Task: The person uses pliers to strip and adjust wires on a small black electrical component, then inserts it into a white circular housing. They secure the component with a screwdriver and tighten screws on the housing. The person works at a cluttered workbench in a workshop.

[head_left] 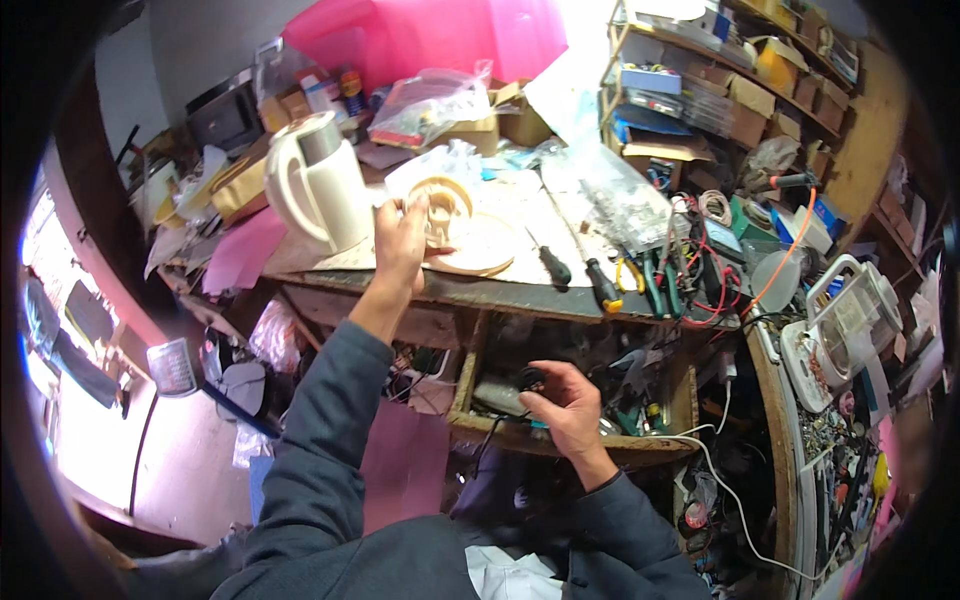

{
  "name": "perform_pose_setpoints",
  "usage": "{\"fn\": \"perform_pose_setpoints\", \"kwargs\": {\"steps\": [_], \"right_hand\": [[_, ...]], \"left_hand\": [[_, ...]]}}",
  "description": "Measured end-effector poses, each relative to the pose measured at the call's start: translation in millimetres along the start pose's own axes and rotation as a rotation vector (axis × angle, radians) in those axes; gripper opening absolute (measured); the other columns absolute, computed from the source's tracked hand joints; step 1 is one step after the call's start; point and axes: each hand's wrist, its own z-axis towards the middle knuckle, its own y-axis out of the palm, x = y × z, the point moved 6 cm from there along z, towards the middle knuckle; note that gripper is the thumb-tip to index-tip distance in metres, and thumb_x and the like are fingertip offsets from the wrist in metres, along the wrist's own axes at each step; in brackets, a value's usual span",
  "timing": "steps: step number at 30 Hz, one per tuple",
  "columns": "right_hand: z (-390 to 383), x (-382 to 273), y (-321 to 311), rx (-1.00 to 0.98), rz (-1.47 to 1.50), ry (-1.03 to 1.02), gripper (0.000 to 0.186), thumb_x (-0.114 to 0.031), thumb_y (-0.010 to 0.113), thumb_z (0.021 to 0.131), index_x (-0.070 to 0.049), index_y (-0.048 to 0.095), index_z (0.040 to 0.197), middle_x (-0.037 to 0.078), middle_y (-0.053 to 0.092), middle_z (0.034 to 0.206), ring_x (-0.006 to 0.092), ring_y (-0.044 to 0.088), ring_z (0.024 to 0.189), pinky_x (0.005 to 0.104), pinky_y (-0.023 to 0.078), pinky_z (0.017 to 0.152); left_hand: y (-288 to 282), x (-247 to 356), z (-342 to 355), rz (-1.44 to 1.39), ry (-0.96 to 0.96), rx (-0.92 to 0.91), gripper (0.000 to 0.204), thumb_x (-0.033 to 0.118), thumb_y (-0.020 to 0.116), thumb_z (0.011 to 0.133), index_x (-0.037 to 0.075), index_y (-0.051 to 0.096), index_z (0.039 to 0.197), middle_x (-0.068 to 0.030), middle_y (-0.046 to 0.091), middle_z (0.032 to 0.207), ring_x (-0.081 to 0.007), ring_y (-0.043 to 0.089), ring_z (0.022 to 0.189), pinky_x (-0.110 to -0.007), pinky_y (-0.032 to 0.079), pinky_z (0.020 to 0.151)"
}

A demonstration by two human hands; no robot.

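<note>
Left hand (400,243): I'm clamping cream part (441,214).
Right hand (572,408): I'm pinching black part (531,379) between thumb and finger.
Offset: black part is sitting rightward of cream part, nearer me.

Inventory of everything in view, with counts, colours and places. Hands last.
held part: 1, cream, in left hand
round piece: 1, cream, on bench
black part: 1, black, in right hand
kettle: 1, cream and grey, bench left
screwdrivers: at least 2, dark and yellow-black handles, bench front
pliers: count unclear, green handles, bench front right
bench: 1, pale top, dark edge, centre
drawer: 1, brown, open below bench
orange cable: 1, orange, right
white cable: 1, white, lower right
boxes: many, mostly brown, shelves upper right
small clutter: uncountable, mixed, both sides
left hand: 1, dark sleeve, centre left
right hand: 1, dark sleeve, over drawer
</note>
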Motion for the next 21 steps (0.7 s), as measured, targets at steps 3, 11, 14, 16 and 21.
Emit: {"fn": "perform_pose_setpoints", "kwargs": {"steps": [3,11,14,16,21], "right_hand": [[-2.9,-7.8,6.5,-0.018,0.087,-0.082,0.043,0.005,0.076,0.085,-0.002,0.058,0.123,0.001,0.068,0.102,0.0078,0.062,0.083,0.0233,0.052,0.079],[-15.5,-14.5,71.0,-0.177,0.295,0.283,0.045,0.001,0.072,0.088,-0.015,0.041,0.118,0.004,0.066,0.082,0.0052,0.055,0.062,0.0177,0.035,0.048],[-21.2,-11.7,99.5,-0.272,0.421,0.38,0.055,-0.003,0.076,0.09,-0.013,0.045,0.134,0.004,0.065,0.095,0.0071,0.06,0.07,0.0208,0.042,0.05],[-25.0,-8.3,112.4,-0.389,0.472,0.409,0.058,-0.003,0.076,0.09,-0.009,0.047,0.14,0.005,0.065,0.099,0.0107,0.064,0.074,0.0254,0.05,0.058],[-34.4,-4.9,136.3,-0.507,0.495,0.416,0.05,0.001,0.073,0.091,0.001,0.051,0.136,0.007,0.066,0.102,0.0188,0.07,0.093,0.0345,0.06,0.08]], "left_hand": [[-41.1,-19.7,-70.0,-0.226,-0.259,-0.103,0.03,0.016,0.049,0.105,-0.004,0.056,0.126,-0.0167,0.071,0.111,-0.027,0.075,0.089,-0.04,0.067,0.061],[-111.1,-60.7,-208.8,-0.457,-0.463,-0.032,0.036,0.005,0.05,0.1,0.002,0.048,0.136,-0.0157,0.065,0.124,-0.0309,0.07,0.109,-0.052,0.065,0.085],[-114.7,-63.0,-229.1,-0.567,-0.445,-0.005,0.044,0.003,0.048,0.1,0.008,0.044,0.144,-0.0143,0.063,0.129,-0.0315,0.066,0.117,-0.055,0.06,0.097],[-116.9,-67.9,-236.1,-0.691,-0.449,0.01,0.043,0.012,0.048,0.103,0.006,0.045,0.145,-0.0166,0.062,0.133,-0.034,0.065,0.12,-0.055,0.057,0.102],[-121.9,-75.6,-242.0,-0.849,-0.485,-0.032,0.052,0.037,0.044,0.109,0.001,0.046,0.146,-0.0205,0.058,0.142,-0.0393,0.062,0.124,-0.051,0.052,0.107]]}}
